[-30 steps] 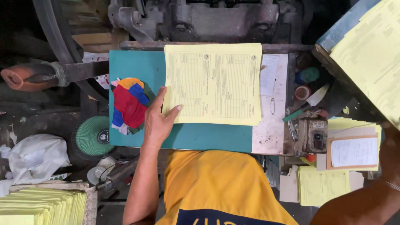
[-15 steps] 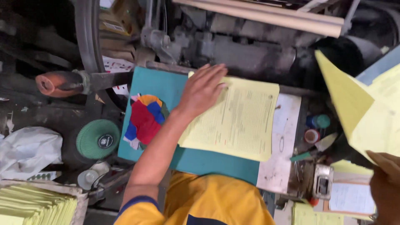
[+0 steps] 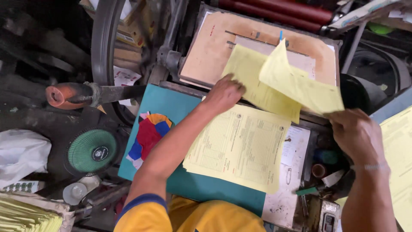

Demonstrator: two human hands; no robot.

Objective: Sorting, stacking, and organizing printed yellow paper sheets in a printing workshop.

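- My left hand (image 3: 225,92) presses flat on one yellow sheet (image 3: 253,81) lying on the press bed (image 3: 210,51).
- My right hand (image 3: 356,133) pinches the second yellow sheet (image 3: 300,83) by its corner, above that bed; thin, limp, easily creased.

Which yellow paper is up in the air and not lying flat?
The curled yellow sheet pinched by the right hand. The others lie flat: one under the left hand, a stack on the teal board.

The teal board (image 3: 171,103) lies bare to the left of the left hand (image 3: 224,92), open up to the coloured patch (image 3: 148,134). Further left, the big wheel (image 3: 103,51) and orange-handled lever (image 3: 77,94) block passage. Small pots (image 3: 319,169) and tools crowd the ledge under the right hand (image 3: 356,135).
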